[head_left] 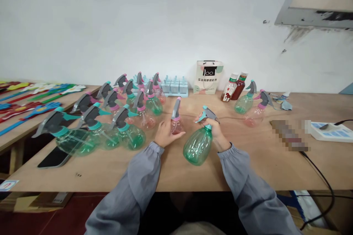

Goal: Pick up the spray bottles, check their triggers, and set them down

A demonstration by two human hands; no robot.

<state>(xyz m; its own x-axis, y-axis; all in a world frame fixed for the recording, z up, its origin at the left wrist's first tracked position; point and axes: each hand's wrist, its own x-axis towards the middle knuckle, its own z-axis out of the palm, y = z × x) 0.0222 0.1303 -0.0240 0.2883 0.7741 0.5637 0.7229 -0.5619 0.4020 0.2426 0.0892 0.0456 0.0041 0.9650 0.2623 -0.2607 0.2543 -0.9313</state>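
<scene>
Left hand (165, 132) curled round pink spray bottle (177, 126): see-through body, pink collar, grey head with pink tip; stands nearly upright, in front of paper bag (208, 77) and left of it. Right hand (217, 132) gripping green spray bottle (197, 147) near neck: ribbed see-through body, turquoise collar, grey-and-turquoise head, tilted, in front of paper bag.

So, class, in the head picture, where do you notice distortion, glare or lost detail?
Head view, left: the leftmost spray bottle looks stretched and slanted, likely wide-angle distortion; head view, middle: pale highlights streak the green spray bottle in the right hand; head view, right: pixelation hides detail beside the black cable.
</scene>
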